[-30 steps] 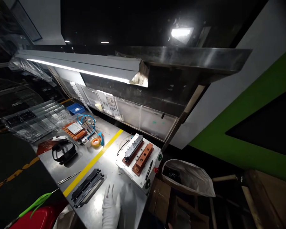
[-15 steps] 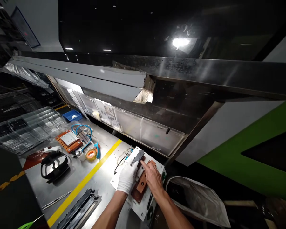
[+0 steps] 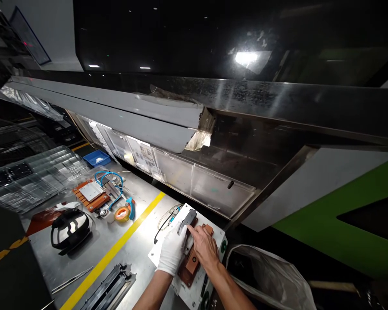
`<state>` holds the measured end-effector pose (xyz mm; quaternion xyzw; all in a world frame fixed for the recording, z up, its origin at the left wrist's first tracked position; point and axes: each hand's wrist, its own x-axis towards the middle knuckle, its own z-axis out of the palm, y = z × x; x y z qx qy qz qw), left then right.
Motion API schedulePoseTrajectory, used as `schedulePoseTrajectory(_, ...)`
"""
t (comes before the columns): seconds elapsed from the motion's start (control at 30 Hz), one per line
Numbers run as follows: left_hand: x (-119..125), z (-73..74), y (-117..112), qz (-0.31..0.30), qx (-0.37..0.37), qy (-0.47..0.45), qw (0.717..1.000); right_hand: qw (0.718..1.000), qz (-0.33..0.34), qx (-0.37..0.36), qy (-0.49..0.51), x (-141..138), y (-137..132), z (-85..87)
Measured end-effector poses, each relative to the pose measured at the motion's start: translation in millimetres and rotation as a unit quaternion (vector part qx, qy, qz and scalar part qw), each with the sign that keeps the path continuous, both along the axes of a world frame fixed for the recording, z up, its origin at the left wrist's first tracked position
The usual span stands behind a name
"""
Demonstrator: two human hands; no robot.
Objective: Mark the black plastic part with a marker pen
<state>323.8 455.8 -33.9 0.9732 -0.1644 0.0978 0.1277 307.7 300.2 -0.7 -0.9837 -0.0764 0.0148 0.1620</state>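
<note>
Metal grey bar, at five o'clock on the bench, looks stiff and light; gloved left hand and bare right hand pinch its long sides together.

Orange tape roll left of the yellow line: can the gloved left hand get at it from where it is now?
Probably yes. The left hand rests on the grey part at the white fixture; the tape roll lies to its left, with only bare bench between them.
</note>
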Motion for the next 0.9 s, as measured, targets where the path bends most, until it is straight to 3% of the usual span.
schedulePoseTrajectory(0.1, 1.8, 5.8, -2.7, 0.004, 0.060, 0.053, 0.997, 1.000, -0.007, 0.004, 0.004, 1.3, 0.1, 0.6)
schedulePoseTrajectory(0.3, 1.2, 21.2, -8.5, 0.022, 0.080, 0.089, 0.993, 1.000, -0.013, 0.000, 0.012, 6.5, -1.5, 1.8)
schedulePoseTrajectory(0.63, 0.7, 17.2, -9.3, 0.007, 0.106, 0.058, 0.993, 1.000, -0.008, -0.004, 0.008, 7.8, -2.1, 8.6)
schedulePoseTrajectory(0.8, -1.1, 29.6, -11.4, 0.004, 0.061, 0.073, 0.995, 1.000, -0.012, -0.008, 0.004, 7.5, -2.1, 10.2)
schedulePoseTrajectory(0.9, 0.9, 29.3, -12.4, 0.011, 0.035, 0.080, 0.996, 1.000, -0.014, -0.012, 0.000, 8.5, -2.0, 11.9)
